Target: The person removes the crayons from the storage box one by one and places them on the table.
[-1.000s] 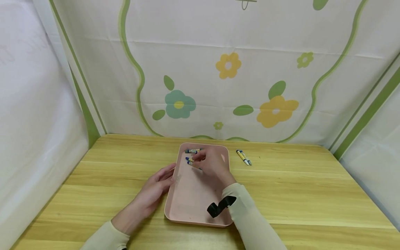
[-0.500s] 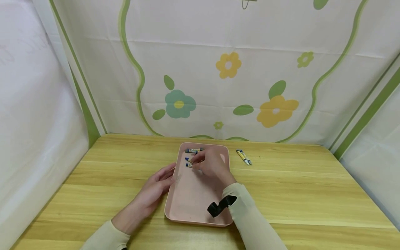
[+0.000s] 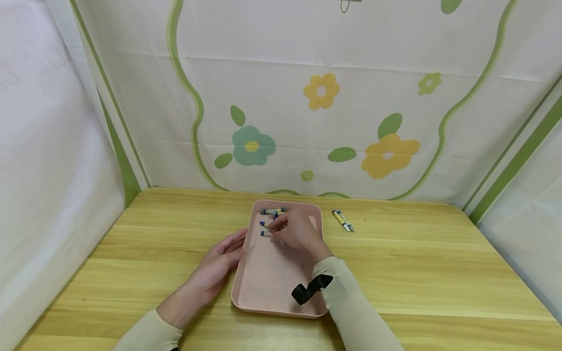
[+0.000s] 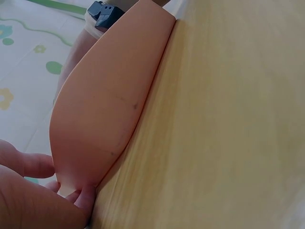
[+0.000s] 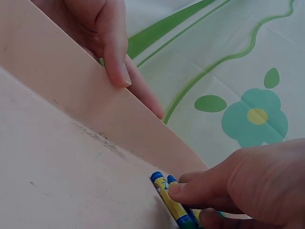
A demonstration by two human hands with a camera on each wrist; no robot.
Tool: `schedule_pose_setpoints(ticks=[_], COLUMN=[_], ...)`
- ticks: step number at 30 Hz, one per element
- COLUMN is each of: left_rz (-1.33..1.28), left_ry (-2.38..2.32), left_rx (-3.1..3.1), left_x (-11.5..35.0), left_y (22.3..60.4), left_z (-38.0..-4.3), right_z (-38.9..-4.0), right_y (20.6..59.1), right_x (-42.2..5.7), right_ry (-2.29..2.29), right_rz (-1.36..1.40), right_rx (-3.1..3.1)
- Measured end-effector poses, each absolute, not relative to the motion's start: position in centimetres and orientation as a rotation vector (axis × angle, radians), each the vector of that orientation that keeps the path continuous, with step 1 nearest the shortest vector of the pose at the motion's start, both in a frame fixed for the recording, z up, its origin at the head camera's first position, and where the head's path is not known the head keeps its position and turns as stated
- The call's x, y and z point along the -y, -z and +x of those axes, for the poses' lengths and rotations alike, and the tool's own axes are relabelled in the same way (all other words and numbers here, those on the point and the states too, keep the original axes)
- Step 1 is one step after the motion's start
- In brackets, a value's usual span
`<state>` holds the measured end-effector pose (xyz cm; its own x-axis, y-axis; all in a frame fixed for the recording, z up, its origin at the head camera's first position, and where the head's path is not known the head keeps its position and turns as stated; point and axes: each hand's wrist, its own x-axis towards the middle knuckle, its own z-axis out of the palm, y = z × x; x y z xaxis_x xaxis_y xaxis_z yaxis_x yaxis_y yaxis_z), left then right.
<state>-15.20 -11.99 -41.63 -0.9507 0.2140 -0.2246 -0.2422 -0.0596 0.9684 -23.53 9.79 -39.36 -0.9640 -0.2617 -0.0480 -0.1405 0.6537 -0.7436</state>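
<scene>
A pink tray (image 3: 263,282) lies on the table, with several crayons in its far part. In the right wrist view a yellow crayon (image 5: 169,200) with blue bands lies beside a second one, partly hidden. My right hand (image 3: 296,229) reaches over the tray and pinches at these crayons with thumb and fingers; the exact grip is hidden. At the tray's left wall, my left hand (image 3: 217,265) touches the outside with relaxed fingers, its thumb at the rim in the right wrist view. Farther up the tray are more crayons (image 3: 271,211), close together.
Two more crayons (image 3: 342,221) lie side by side on the wooden table (image 3: 417,263), right of the tray. A white cloth with printed flowers (image 3: 320,91) hangs behind the table, and white panels stand at both sides.
Under my right fingers, the nearer crayon has turned from slanted to more level, its visible end shifting slightly toward me. My left hand and the tray have stayed in place.
</scene>
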Motion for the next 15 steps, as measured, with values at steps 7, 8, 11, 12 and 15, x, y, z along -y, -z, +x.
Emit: schedule_pose_setpoints(ticks=[7, 8, 11, 12, 15], left_rz=[-0.044, -0.050, -0.058, -0.058, -0.055], left_ry=[-2.085, -2.085, -2.086, -2.086, -2.084], left_rx=[-1.921, -1.923, -1.924, -1.922, -1.922], left_x=[12.03, 12.02, 11.97, 11.96, 11.95], left_y=[41.71, 41.71, 41.73, 41.72, 41.70], left_z=[-15.23, -15.27, -15.33, -15.33, -15.34], right_z=[-23.44, -23.44, -23.39, -23.39, -23.33], right_y=[39.21, 39.20, 39.17, 39.18, 39.22], right_x=[-9.69, -9.69, -9.68, -9.69, -9.70], right_ry=[1.126, 1.117, 1.097, 1.093, 1.084], right_rz=[-0.345, -0.351, -0.370, -0.383, -0.401], right_rx=[-2.732, -2.733, -2.733, -2.734, -2.738])
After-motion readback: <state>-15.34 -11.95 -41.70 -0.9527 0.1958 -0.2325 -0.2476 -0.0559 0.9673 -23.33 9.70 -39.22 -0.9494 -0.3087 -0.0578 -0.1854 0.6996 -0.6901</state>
